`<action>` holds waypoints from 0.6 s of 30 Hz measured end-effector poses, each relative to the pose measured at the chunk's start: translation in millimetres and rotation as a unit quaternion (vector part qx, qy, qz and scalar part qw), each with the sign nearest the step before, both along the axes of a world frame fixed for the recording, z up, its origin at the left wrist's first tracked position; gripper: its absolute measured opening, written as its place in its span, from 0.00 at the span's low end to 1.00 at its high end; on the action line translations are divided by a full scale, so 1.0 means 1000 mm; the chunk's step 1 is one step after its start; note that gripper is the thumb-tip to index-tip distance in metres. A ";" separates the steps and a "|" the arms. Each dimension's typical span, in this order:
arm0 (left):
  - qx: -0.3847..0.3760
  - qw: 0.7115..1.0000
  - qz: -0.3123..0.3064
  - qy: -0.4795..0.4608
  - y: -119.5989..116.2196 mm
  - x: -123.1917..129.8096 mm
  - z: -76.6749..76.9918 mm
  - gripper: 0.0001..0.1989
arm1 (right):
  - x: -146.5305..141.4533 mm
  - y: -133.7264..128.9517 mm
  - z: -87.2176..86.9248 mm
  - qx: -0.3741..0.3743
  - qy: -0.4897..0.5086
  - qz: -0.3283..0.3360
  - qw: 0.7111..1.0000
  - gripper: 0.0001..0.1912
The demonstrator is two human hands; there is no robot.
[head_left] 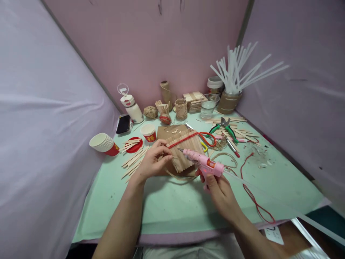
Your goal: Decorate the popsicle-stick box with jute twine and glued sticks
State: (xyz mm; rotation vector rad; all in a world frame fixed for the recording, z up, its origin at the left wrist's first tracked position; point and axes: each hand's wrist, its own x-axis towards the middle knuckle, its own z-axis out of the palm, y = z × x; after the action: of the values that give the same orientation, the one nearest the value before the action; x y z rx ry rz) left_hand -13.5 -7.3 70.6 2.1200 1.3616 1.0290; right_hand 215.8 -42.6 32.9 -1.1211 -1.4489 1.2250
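Note:
My right hand (219,189) is wrapped round the handle of a pink glue gun (205,163), its nozzle pointing left over a panel of wooden craft sticks (185,158). A red cord (183,139) runs across the panel's upper part. At the panel's left edge, my left hand (156,158) is closed, thumb and forefinger pinching what looks like the end of a jute twine (182,178). The twine loops below the panel and on to the right. Under the panel lies a brown cardboard piece (163,133). A long clear glue stick trails from the gun's back.
Left are stacked paper cups (104,144), a red lid (134,145) and loose sticks (134,162). Red-handled scissors (208,139), green pliers (225,126) and a red cord (253,198) lie right. Behind stand a white bottle (132,109) and a jar of glue sticks (229,102).

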 end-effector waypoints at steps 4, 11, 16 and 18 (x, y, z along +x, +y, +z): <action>0.026 1.000 -0.002 0.005 0.001 -0.004 0.000 0.05 | 0.006 0.003 -0.002 -0.020 -0.022 -0.023 0.999 0.25; 0.028 0.998 -0.016 0.061 0.004 -0.003 -0.006 0.05 | 0.023 0.002 -0.012 -0.037 -0.012 -0.052 0.998 0.26; 0.022 0.999 0.024 -0.015 0.003 -0.005 0.000 0.04 | 0.030 -0.005 -0.012 -0.052 -0.012 -0.034 0.998 0.28; -0.016 0.996 0.039 -0.079 0.005 -0.009 0.005 0.06 | 0.034 -0.008 -0.013 -0.054 -0.013 -0.009 0.998 0.28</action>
State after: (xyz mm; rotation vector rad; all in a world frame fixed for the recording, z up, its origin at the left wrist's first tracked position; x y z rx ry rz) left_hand -22.0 -2.2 75.6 1.9315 1.3837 1.1717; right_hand 249.5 -50.5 19.9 -1.2240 -1.4024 1.2930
